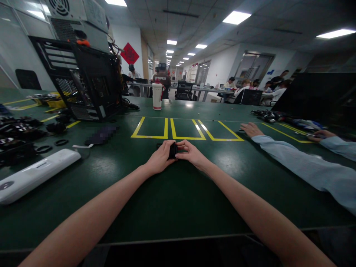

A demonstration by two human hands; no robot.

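Note:
Between my two hands is a small black block-like object (pixel 172 151), low over the green table (pixel 178 200) and just in front of the yellow tape outlines. My left hand (pixel 161 157) is closed round its left side, with the thumb underneath and the fingers over the top. From the right, my right hand (pixel 191 154) pinches its edge between thumb and fingertips. Much of the object is covered by my fingers, so its exact kind does not show.
A white power strip (pixel 39 174) and a dark phone-like slab (pixel 101 134) lie left. Behind them stands an open black computer case (pixel 91 81). A white cup (pixel 157 96) stands farther back. At right, a co-worker's blue sleeves (pixel 303 167) and hands reach onto the table.

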